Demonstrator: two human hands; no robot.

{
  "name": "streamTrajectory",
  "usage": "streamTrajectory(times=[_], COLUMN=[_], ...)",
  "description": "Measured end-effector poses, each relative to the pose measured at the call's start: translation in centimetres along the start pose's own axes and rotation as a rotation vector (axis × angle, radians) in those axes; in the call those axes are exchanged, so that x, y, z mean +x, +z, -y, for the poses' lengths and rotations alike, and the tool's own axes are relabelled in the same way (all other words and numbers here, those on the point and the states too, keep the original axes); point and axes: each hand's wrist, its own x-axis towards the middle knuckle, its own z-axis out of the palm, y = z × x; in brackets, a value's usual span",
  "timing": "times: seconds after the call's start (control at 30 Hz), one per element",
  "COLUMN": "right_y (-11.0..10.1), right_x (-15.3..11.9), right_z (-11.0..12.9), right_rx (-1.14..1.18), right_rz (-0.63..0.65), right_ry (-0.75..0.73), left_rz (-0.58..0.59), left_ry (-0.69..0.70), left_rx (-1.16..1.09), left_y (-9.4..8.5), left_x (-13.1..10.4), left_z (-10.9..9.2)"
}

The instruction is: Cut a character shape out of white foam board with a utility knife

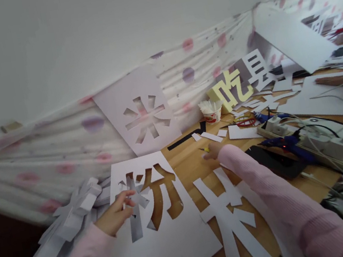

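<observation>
A white board (177, 238) with cut-out openings in the shape of a Chinese character lies on the wooden table in front of me. Over its left openings hovers my left hand (116, 213), fingers loosely bent and apart, nothing seen in them. Whether it touches the board, I cannot tell. My right hand (214, 151) reaches past the board's far right corner, closed on a small yellow tool (206, 149) with a thin tip, perhaps a craft knife. White cut strokes (221, 212) of a character lie beneath my right forearm.
Another cut-out board (170, 120) leans on the curtained wall. A cup (211, 112) stands beside yellow foam lettering (234, 90). Blue glue guns (289, 147), power strips (320, 142) and cables crowd the right. White letter pieces (71, 221) are piled left. Another person's hand (335, 80) rests far right.
</observation>
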Motion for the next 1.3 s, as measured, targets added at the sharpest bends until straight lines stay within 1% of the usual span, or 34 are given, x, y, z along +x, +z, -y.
streamTrajectory(times=[0.03,0.07,0.13,0.2,0.27,0.33,0.37,0.4,0.43,0.53,0.57,0.6,0.67,0.73,0.8,0.87,0.97,1.07,1.17,1.23,1.3], right_y=[-0.6,-1.1,-1.7,-1.8,-1.1,0.4,1.5,2.7,4.1,8.0,9.0,9.8,10.7,11.0,11.2,11.6,12.5,13.5,14.1,14.0,13.4], right_x=[0.0,-0.4,-2.0,-4.9,-8.5,-12.4,-14.3,-16.0,-17.6,-21.4,-22.3,-23.1,-24.2,-24.9,-25.3,-25.5,-25.5,-25.1,-24.4,-23.9,-23.3], right_z=[0.3,0.4,0.1,-0.9,-2.5,-4.3,-5.3,-6.2,-7.1,-9.6,-10.3,-10.8,-11.6,-11.9,-12.1,-12.1,-12.0,-11.8,-11.3,-10.7,-9.8], right_rx=[-0.012,-0.024,-0.044,-0.062,-0.083,-0.105,-0.119,-0.103,-0.078,-0.026,0.021,0.089,0.204,0.258,0.274,0.301,0.385,0.466,0.512,0.534,0.528], right_rz=[-0.002,0.004,0.013,0.01,0.009,0.011,0.005,-0.005,-0.01,-0.038,-0.071,-0.124,-0.21,-0.272,-0.289,-0.285,-0.295,-0.278,-0.229,-0.212,-0.179], right_ry=[0.021,0.035,0.042,0.038,0.061,0.101,0.138,0.228,0.246,0.315,0.308,0.341,0.374,0.391,0.375,0.365,0.368,0.383,0.375,0.339,0.298], left_rz=[0.084,0.139,0.215,0.268,0.291,0.274,0.252,0.221,0.187,0.104,0.089,0.085,0.11,0.17,0.227,0.245,0.252,0.276,0.256,0.232,0.208], left_ry=[0.002,0.007,0.026,0.057,0.095,0.138,0.162,0.188,0.214,0.283,0.303,0.32,0.346,0.353,0.347,0.339,0.328,0.338,0.37,0.399,0.422], left_rx=[-0.079,-0.123,-0.188,-0.249,-0.294,-0.319,-0.325,-0.328,-0.326,-0.268,-0.226,-0.171,-0.026,0.155,0.345,0.516,0.701,0.808,0.851,0.85,0.839], left_y=[1.2,2.6,5.5,8.3,10.7,12.9,13.9,14.9,15.7,17.1,17.3,17.3,17.1,16.9,16.7,16.7,16.5,16.3,16.2,16.2,16.3], left_x=[0.4,0.9,2.3,4.0,5.9,7.9,8.9,10.0,11.0,14.0,14.7,15.3,15.9,15.6,14.8,13.8,12.7,12.4,12.3,12.1,11.4], left_z=[-1.1,-2.2,-4.2,-6.0,-7.8,-9.9,-11.0,-12.2,-13.4,-16.3,-16.8,-17.0,-16.5,-14.7,-12.4,-10.0,-7.7,-7.0,-7.3,-7.6,-7.7])
